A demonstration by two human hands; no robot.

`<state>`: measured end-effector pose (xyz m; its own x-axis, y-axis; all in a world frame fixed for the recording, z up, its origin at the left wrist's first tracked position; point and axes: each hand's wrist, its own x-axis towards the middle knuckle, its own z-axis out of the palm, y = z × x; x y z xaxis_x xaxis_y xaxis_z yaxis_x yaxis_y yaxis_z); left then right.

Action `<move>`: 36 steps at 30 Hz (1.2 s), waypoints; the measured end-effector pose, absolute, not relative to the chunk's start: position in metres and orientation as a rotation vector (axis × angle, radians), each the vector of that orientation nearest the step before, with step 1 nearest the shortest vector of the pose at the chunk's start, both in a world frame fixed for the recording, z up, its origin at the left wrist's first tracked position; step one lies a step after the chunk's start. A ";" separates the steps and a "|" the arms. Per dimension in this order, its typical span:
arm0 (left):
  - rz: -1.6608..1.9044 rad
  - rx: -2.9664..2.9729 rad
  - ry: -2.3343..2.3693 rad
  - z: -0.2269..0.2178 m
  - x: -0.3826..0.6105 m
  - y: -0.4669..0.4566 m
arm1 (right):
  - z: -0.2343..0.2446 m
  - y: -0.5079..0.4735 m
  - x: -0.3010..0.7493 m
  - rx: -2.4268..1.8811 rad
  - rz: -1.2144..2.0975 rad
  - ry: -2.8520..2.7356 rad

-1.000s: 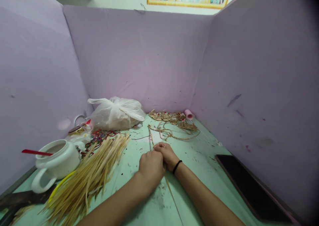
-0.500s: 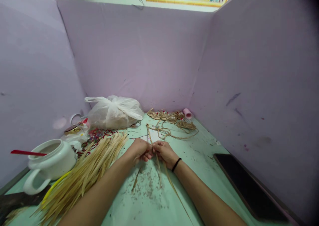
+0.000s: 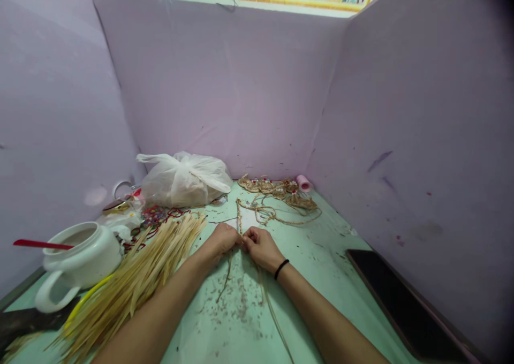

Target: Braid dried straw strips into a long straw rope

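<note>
My left hand (image 3: 223, 241) and my right hand (image 3: 259, 247) meet at the middle of the pale green table (image 3: 321, 246), both closed in a pinch on thin straw strands (image 3: 268, 302). The strands trail back toward me between my forearms. From the hands a plaited straw cord (image 3: 240, 217) runs away toward the back wall. A black band circles my right wrist. A thick bundle of straw strips (image 3: 136, 281) lies just left of my left forearm.
A white pot (image 3: 80, 259) with a red stick stands at the left. Behind it lie a tied plastic bag (image 3: 187, 179) and coloured beads (image 3: 155, 214). Small woven pieces (image 3: 281, 189) and a pink roll (image 3: 304, 183) sit by the back wall. A dark phone (image 3: 401, 305) lies at the right. Purple panels enclose the table.
A second ago my left fist lay over my right hand. It has since moved left, so the hands now pinch the strands side by side, a little farther from me.
</note>
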<state>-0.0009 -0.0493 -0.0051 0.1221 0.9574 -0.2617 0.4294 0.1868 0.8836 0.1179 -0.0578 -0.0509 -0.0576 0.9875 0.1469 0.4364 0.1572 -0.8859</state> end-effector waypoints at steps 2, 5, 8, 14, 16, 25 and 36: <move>0.709 1.455 1.463 -0.014 -0.001 -0.046 | -0.049 -0.059 0.118 -1.450 0.742 -1.681; 0.734 1.525 1.450 -0.025 -0.001 -0.041 | -0.040 -0.061 0.119 -1.592 0.675 -1.683; 0.708 1.518 1.470 -0.028 -0.001 -0.040 | -0.030 -0.063 0.121 -1.724 0.730 -1.606; 0.697 1.369 1.564 -0.016 0.005 -0.047 | -0.025 -0.072 0.117 -1.666 1.170 -1.363; 0.705 1.310 1.568 -0.012 0.006 -0.049 | -0.029 -0.076 0.111 -1.645 1.174 -1.346; 0.622 1.182 1.508 0.000 -0.001 -0.054 | -0.031 -0.090 0.097 -1.602 0.664 -1.562; 0.529 1.425 1.364 0.003 -0.017 -0.046 | -0.021 -0.085 0.110 -1.470 0.628 -1.359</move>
